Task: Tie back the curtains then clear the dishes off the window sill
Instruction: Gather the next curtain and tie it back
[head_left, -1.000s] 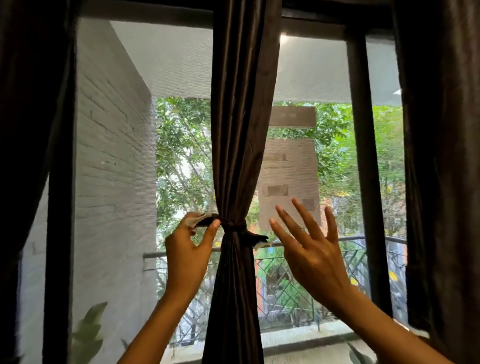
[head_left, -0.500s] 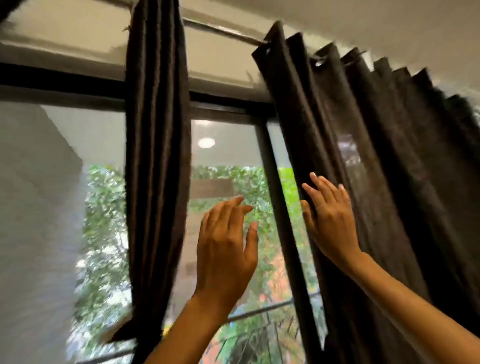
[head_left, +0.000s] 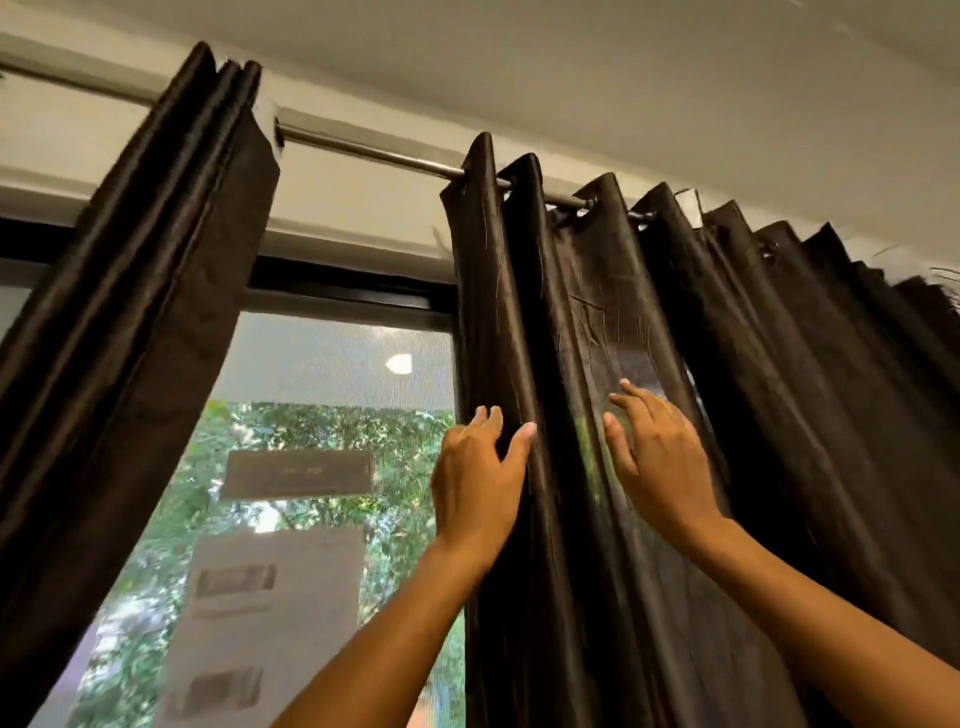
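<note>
Seen from below, looking up at a metal curtain rod (head_left: 363, 150) under the ceiling. Left of the rod's bare stretch, a dark brown curtain (head_left: 140, 291) bunched into tight folds. Right of that stretch, a second dark brown curtain (head_left: 779, 364) hung by eyelets and spread in loose pleats well along the rod. Below the rod, between the two curtains, a window pane (head_left: 322, 364) with green foliage outside. Left hand (head_left: 480, 483) raised at the leading edge of the right-side curtain, below the rod's bare stretch: fingers straight and close together along the edge fold, thumb apart on its near side, fold lying between thumb and fingers, not clearly pinched. Right hand (head_left: 660, 457) raised just right of it, flat toward a sheer-looking pleat, fingers extended and slightly spread; actual contact with the cloth impossible to tell. No window sill or dishes in view.
</note>
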